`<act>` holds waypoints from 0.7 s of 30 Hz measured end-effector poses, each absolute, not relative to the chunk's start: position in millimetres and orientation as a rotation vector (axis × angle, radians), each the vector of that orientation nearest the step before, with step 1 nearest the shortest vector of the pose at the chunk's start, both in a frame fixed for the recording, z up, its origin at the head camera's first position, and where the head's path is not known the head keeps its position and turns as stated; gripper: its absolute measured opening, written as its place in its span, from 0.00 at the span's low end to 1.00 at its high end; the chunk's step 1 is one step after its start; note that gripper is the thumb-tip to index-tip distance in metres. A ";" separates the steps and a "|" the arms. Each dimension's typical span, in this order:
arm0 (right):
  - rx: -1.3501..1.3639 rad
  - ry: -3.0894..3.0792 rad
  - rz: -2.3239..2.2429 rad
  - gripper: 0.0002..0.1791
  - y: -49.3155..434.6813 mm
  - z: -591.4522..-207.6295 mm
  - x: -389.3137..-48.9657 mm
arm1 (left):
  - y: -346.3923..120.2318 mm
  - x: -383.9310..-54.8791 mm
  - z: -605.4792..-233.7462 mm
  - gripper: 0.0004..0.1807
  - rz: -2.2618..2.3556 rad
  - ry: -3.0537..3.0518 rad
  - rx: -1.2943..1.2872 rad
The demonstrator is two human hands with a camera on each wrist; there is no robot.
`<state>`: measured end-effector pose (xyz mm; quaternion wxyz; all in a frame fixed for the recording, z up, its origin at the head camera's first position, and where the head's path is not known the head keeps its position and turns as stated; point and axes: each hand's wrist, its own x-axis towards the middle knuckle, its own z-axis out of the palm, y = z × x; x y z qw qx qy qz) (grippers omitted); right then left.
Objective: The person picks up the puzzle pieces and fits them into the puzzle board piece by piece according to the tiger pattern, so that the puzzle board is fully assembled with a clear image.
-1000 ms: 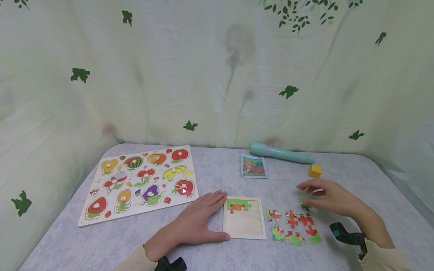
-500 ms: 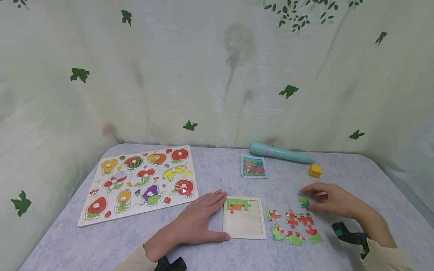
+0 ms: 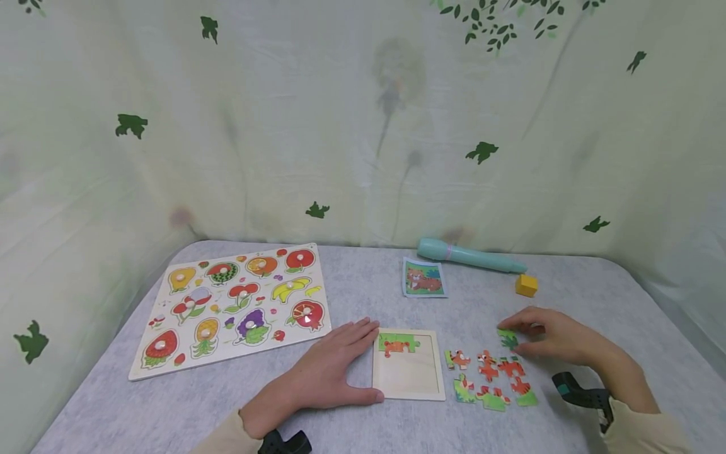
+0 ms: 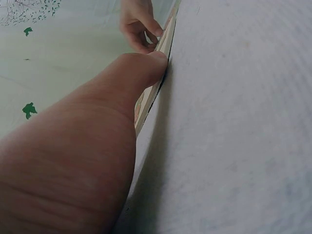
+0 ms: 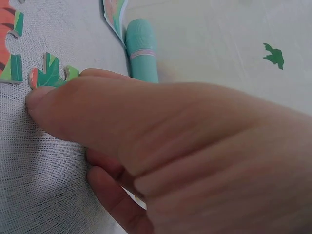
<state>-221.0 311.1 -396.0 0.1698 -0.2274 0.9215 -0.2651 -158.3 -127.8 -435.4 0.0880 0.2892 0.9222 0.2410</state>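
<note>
A square wooden puzzle tray (image 3: 408,378) lies in the middle of the head view, with two joined green-and-orange pieces (image 3: 399,345) in its upper left corner. My left hand (image 3: 326,372) lies flat along the tray's left side, fingers straight and thumb at the lower left corner. Right of the tray, my right hand (image 3: 558,337) pinches a green puzzle piece (image 3: 507,339) between thumb and forefinger; the right wrist view shows the thumb covering part of this piece (image 5: 48,73). Several loose orange-and-green puzzle pieces (image 3: 489,367) lie face up between the tray and that hand.
A large fruit peg board (image 3: 227,328) occupies the table's left side. At the back lie a bear picture card (image 3: 424,279), a teal tapered stick (image 3: 471,255) and a yellow cube (image 3: 526,286). A pale patterned curtain (image 3: 351,126) encloses the table's back and sides.
The right hand has shifted slightly, and the green piece in its fingers has turned and moved slightly left. The left hand and the tray have stayed in place.
</note>
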 end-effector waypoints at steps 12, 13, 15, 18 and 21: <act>-0.651 2.653 -0.716 0.21 310.0 -394.8 -220.3 | -127.7 -157.9 -434.7 0.56 0.734 2.740 0.864; -0.657 2.654 -0.714 0.21 309.8 -394.6 -220.0 | -127.8 -157.9 -434.8 0.56 0.739 2.739 0.868; -0.669 2.654 -0.710 0.21 309.6 -393.9 -219.3 | -128.1 -157.8 -435.2 0.56 0.746 2.741 0.877; -0.681 2.654 -0.706 0.21 309.3 -392.5 -218.3 | -128.3 -157.7 -435.4 0.56 0.754 2.743 0.882; -0.670 2.657 -0.705 0.21 308.7 -391.9 -217.9 | -128.5 -157.7 -435.6 0.56 0.752 2.745 0.883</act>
